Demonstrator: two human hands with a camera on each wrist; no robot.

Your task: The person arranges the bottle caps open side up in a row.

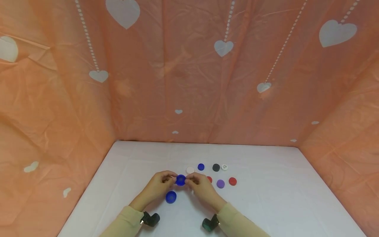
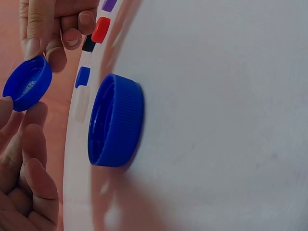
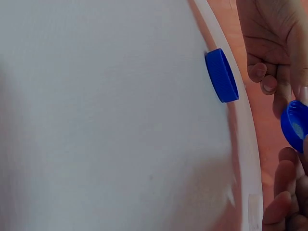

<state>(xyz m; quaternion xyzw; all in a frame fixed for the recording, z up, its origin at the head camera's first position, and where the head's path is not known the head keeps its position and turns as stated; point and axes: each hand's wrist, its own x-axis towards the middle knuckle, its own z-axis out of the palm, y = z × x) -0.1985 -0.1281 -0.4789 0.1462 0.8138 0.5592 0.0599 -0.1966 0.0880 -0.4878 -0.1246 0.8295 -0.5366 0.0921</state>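
A blue bottle cap (image 1: 180,180) is held above the white table between both hands, its hollow inside showing. My left hand (image 1: 161,184) pinches its left edge with thumb and fingertips. From the other side, my right hand (image 1: 202,188) pinches the right edge. In the left wrist view a pale mark shows inside the held cap (image 2: 29,85). Below the hands, nearer the person, a second blue bottle cap (image 1: 170,197) lies on the table with its hollow side up. The left wrist view shows the ribbed side of this cap (image 2: 122,122).
Beyond the hands lie a white cap (image 1: 190,170), a small blue cap (image 1: 201,167), a black cap (image 1: 216,167) and a patterned white piece (image 1: 224,167). Rightward are a purple cap (image 1: 220,183) and two red caps (image 1: 232,181), one partly hidden. Orange cloth (image 1: 192,82) surrounds the table (image 1: 281,197).
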